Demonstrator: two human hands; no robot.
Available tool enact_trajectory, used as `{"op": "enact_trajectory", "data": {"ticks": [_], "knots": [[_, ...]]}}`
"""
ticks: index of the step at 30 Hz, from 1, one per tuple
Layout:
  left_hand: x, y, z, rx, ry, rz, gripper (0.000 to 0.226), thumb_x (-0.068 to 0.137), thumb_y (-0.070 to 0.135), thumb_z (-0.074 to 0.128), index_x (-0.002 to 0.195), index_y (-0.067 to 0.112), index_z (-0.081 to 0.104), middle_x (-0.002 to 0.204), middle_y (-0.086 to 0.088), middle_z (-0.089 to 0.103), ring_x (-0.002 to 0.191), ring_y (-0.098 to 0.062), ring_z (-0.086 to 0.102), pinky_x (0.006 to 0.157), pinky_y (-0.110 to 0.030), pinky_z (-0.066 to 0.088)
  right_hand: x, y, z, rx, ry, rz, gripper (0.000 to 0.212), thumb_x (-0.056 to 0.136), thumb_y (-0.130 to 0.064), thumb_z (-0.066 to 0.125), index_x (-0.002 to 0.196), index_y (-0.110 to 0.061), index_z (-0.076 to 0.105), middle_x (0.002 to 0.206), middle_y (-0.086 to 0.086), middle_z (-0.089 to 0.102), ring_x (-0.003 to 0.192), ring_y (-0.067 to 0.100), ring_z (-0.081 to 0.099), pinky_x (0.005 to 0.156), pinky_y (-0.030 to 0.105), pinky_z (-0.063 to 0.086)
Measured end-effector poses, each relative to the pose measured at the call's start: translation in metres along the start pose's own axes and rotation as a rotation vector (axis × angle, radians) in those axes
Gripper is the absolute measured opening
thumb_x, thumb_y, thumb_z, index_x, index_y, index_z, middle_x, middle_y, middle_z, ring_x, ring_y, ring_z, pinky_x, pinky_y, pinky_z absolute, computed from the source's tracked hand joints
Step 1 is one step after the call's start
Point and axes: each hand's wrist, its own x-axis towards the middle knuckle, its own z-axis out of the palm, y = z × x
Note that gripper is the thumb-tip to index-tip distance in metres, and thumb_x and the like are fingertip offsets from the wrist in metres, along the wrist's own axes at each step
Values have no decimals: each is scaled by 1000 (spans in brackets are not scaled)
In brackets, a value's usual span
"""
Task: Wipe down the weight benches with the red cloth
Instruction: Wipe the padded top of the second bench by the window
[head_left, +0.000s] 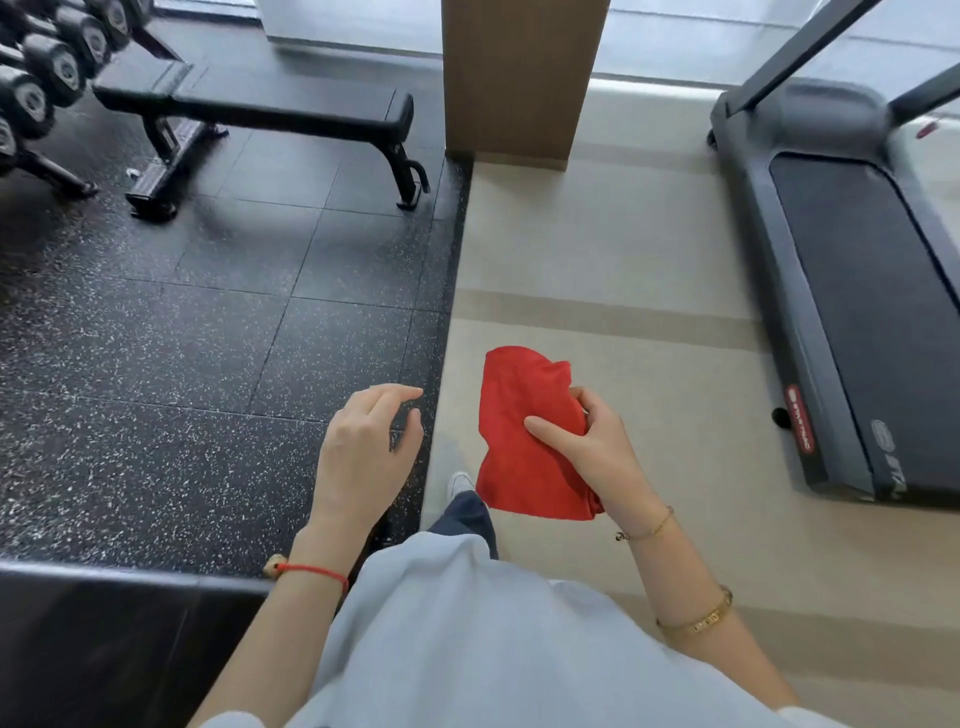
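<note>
Head view is showing the red cloth (524, 436) hanging in front of the person's body, above the pale floor (613, 249), its long axis running roughly from near to far, with the rounded far end pointing away. Its right edge is bunching out of sight inside the right hand (592, 441), which is grasping it with the thumb pressing across the fabric and the fingers curling behind. The left hand (366, 441) is hovering just beside it, holding nothing, its fingers loosely bent and relaxed.

Two benches are showing. One flat weight bench (270, 104) is standing well apart at the far left on the speckled black rubber flooring (182, 338), its long axis lying left to right. A second bench pad (104, 623) is sitting at the near left, cut off by the frame edge and partly hidden behind the left forearm.

A dumbbell rack (47, 78) is being cropped by the top left corner, so the count of dumbbells is unclear. One treadmill (852, 291) is lying at the right, its console out of frame. A wooden pillar (519, 78) is rising between them.
</note>
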Motion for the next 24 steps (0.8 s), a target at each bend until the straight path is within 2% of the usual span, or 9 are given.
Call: {"op": "enact_trajectory", "data": {"ticks": [4, 9, 13, 16, 19, 22, 24], "knots": [[92, -7, 3, -1, 30, 32, 22, 91, 12, 64, 112, 14, 68, 113, 0, 68, 105, -21, 62, 93, -38, 50, 88, -49, 9, -10, -29, -39, 33, 79, -13, 79, 108, -8, 62, 101, 8, 73, 91, 20, 70, 77, 31, 58], [181, -27, 0, 38, 54, 36, 21, 91, 12, 63, 111, 14, 68, 112, 0, 69, 103, -20, 62, 92, -38, 51, 173, -90, 27, -9, -41, -68, 32, 79, -13, 79, 106, -17, 62, 98, -1, 73, 84, 7, 70, 70, 19, 55], [244, -53, -5, 59, 70, 16, 20, 92, 14, 63, 111, 16, 68, 112, 1, 69, 104, -19, 62, 93, -37, 51, 244, -111, 49, -44, -54, -59, 35, 78, -17, 80, 108, -12, 62, 102, 4, 72, 90, 15, 69, 76, 28, 58], [293, -79, -5, 68, 75, -19, 20, 92, 14, 62, 111, 16, 68, 112, 2, 69, 104, -19, 63, 93, -39, 52, 303, -125, 73, -48, -90, -46, 37, 78, -18, 81, 109, -12, 62, 102, 3, 72, 88, 12, 69, 73, 24, 56], [346, -105, -4, 78, 101, -43, 20, 92, 13, 62, 111, 16, 68, 112, 3, 69, 104, -19, 62, 93, -41, 51, 368, -140, 99, -60, -128, -56, 38, 78, -18, 81, 110, -13, 61, 103, 2, 72, 90, 12, 69, 77, 25, 56], [408, -130, -7, 88, 126, -69, 20, 92, 14, 61, 111, 16, 67, 111, 2, 68, 104, -19, 62, 94, -40, 51, 435, -165, 128, -88, -175, -79, 37, 78, -18, 81, 109, -14, 61, 100, 0, 72, 84, 6, 69, 72, 20, 55], [452, -146, -15, 87, 147, -94, 20, 93, 14, 60, 112, 16, 68, 112, 2, 68, 105, -18, 61, 94, -39, 51, 481, -187, 149, -122, -197, -105, 38, 77, -20, 81, 109, -14, 61, 101, 0, 71, 86, 9, 68, 74, 23, 56]]}}
